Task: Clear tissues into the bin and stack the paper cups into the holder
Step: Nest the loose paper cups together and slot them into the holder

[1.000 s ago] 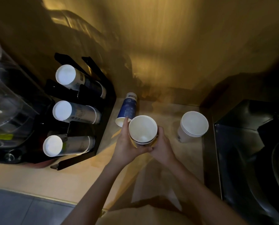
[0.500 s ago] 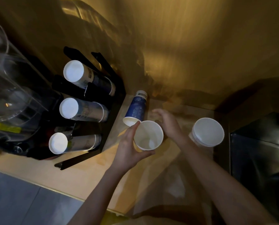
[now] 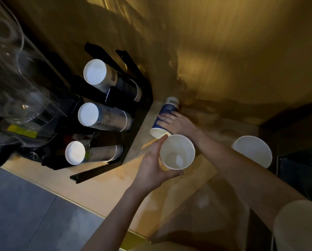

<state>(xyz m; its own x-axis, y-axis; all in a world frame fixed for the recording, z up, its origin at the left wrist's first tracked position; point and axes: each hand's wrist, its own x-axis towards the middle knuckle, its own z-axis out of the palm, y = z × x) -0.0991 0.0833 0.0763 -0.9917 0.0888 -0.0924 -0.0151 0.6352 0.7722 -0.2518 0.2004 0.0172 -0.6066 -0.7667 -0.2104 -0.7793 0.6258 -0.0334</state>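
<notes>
Clasping a white cup (image 3: pixel 177 152), the left hand's (image 3: pixel 151 169) grip; right hand (image 3: pixel 177 123) grips blue cup (image 3: pixel 165 115), label unreadable.

Single head cam, wide-angle, looking steeply down and forward from above the counter (image 3: pixel 100 185), tilted so the counter edge runs diagonal. Close range: forearms enter from bottom, black cup holder (image 3: pixel 133 98) upper left. No second view to overlap.

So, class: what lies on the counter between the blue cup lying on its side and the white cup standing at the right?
In the head view, only the right hand and forearm cross between blue cup and white cup.
</notes>
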